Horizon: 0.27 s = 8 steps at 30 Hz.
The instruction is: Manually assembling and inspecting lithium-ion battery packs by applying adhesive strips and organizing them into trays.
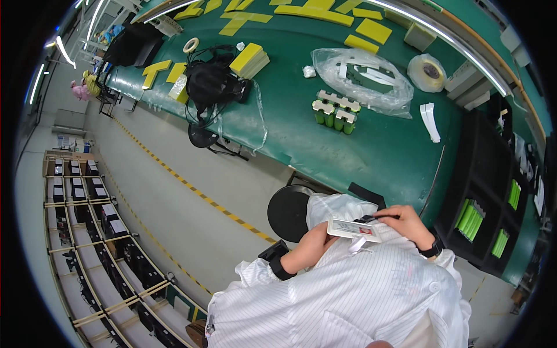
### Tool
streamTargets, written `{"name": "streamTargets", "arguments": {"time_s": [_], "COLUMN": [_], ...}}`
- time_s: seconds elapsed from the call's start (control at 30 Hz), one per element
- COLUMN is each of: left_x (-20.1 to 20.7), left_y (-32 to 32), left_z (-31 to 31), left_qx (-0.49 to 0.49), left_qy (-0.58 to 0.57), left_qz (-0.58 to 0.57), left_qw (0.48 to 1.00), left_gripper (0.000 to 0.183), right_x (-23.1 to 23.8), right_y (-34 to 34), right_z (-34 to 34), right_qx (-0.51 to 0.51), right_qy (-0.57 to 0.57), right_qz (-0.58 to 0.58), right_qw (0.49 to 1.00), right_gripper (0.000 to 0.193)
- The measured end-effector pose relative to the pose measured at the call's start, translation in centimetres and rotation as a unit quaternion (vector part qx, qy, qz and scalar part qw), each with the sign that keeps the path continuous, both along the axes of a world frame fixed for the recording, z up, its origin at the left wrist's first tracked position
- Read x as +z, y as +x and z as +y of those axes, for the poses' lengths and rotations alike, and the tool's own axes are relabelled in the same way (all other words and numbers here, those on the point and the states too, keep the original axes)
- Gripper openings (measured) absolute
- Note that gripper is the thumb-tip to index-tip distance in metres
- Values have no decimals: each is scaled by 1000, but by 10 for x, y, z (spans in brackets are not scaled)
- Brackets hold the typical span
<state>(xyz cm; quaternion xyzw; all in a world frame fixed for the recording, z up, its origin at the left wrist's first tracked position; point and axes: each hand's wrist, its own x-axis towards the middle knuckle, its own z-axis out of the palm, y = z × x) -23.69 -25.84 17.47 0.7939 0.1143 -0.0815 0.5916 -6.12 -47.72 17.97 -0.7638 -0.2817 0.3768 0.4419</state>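
Note:
My left hand [313, 246] is at the front of my white striped coat [336, 290]. Its fingers are hidden behind a white badge holder [352, 229] that hangs there. To the right, my right hand [406, 223] is closed on a dark strap [366, 218] beside the badge, its fingertips bent over it. A block of green cylindrical battery cells with pale end pieces [335, 111] stands on the green table [360, 165], well beyond both hands.
A clear plastic bag [371, 81], tape roll [427, 72], white strips [430, 122], black bag with cords [212, 84] and yellow blocks [249, 60] lie on the table. Black bins [490, 191] hold green cells at right. A black stool [289, 213] stands by the table; shelving [104, 249] is left.

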Motion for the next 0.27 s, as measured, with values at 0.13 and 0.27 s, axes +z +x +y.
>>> {"name": "streamTargets", "arguments": {"time_s": [0.13, 0.27], "left_x": [-3, -4], "left_y": [14, 38], "left_z": [0, 3], "left_qx": [-32, -47], "left_qy": [63, 85], "left_qz": [-14, 53], "left_qw": [997, 994], "left_gripper": [26, 26], "right_x": [-1, 6], "right_y": [-9, 9], "right_z": [-18, -10], "right_qx": [-58, 5], "right_qy": [-18, -43], "right_qz": [120, 67], "right_qw": [991, 997], "right_gripper": [25, 27]}}
